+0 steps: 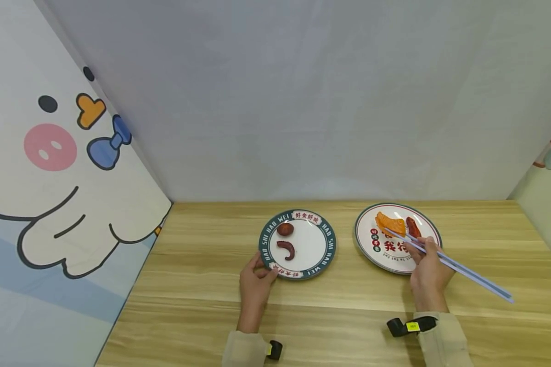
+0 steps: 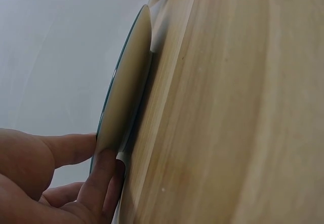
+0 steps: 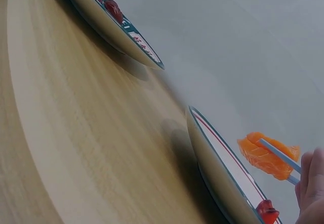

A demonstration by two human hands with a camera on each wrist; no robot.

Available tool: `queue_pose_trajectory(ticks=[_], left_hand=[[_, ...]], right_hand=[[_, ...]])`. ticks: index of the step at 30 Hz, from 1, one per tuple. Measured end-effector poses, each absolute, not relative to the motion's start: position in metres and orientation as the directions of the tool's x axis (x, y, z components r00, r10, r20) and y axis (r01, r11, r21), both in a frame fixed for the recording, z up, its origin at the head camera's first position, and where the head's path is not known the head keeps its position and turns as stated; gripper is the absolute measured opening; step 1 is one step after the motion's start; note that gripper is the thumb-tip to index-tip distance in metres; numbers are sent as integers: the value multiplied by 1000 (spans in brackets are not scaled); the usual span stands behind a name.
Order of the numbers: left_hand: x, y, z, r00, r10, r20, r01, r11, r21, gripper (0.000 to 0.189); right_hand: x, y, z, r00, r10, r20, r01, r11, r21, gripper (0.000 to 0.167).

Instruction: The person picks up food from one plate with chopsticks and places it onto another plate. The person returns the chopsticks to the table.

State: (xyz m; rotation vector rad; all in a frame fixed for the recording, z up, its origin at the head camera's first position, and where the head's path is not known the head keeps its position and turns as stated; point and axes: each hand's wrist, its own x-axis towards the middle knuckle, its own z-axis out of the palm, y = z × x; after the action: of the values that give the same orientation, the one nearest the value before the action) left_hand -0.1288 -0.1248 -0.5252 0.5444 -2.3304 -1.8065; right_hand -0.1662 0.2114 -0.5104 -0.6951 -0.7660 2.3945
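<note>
On the wood-grain bench [image 1: 326, 306], your left hand [image 1: 254, 283] pinches the green-rimmed plate [image 1: 307, 244] at its eight o'clock; it looks stiff, breakable. Above the red-lined plate [image 1: 366, 242], toward eleven o'clock, your right hand [image 1: 430, 275] grips smooth chopsticks [image 1: 482, 280] around the striped salmon slice [image 1: 390, 223], apparently light, soft, slippery; best held mid-body.

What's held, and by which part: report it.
Left hand: green-banded plate, by its near-left rim. Right hand: chopsticks, nearer their tips, which pinch the orange slice.

Seemingly staged recording corner: plain pale backdrop [image 1: 312, 102], cartoon-printed panel [image 1: 9, 178], wood-grain table [image 1: 193, 265].
</note>
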Motion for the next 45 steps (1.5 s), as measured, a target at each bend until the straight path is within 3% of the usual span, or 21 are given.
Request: queue_pose_trajectory(ticks=[13, 31, 45], left_hand=[[-129, -125, -526, -924, -368, -101, -193, 221, 956, 67], [-128, -126, -527, -925, -365, -103, -193, 219, 957, 67], [-129, -126, -526, -924, -365, -116, -207, 221, 953, 68]], right_hand=[[-167, 216, -509, -696, 626, -352, -278, -687, -672, 23], [-169, 213, -512, -700, 649, -297, -201, -578, -791, 27], [-171, 213, -510, -714, 640, -285, -180, -561, -808, 28]])
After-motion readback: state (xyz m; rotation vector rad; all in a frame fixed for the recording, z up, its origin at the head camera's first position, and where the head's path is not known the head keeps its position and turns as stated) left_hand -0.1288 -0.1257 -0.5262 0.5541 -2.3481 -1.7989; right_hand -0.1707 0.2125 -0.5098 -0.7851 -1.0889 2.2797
